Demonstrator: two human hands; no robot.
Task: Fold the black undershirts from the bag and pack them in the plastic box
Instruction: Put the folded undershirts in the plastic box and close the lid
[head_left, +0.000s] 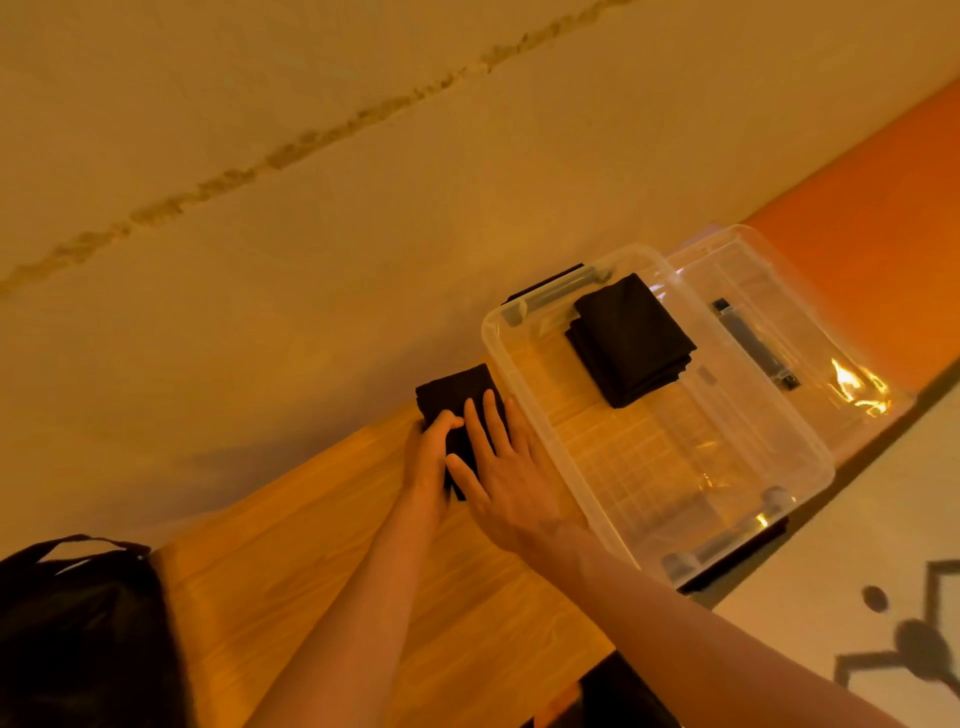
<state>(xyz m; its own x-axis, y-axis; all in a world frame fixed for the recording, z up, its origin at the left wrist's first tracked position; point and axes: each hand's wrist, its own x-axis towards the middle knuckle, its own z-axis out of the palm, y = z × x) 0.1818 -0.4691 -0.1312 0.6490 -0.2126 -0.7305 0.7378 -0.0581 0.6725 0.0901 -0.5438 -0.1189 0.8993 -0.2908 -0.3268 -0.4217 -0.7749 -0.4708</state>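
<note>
A folded black undershirt (453, 393) lies on the wooden table (291, 551) just left of the clear plastic box (524, 410). My left hand (428, 457) grips its left edge, thumb curled over the cloth. My right hand (501, 467) lies flat on the undershirt with straight, spread fingers, beside the box wall. Inside the box, a stack of folded black undershirts (631, 340) sits at the far end. The black bag (78, 623) stands at the near left corner of the table.
The box's clear lid (789, 332) lies beyond the box on the right. A plaster wall (311, 208) runs along the table's far edge. An orange surface (872, 218) is at the upper right. Patterned floor (857, 597) shows at the lower right.
</note>
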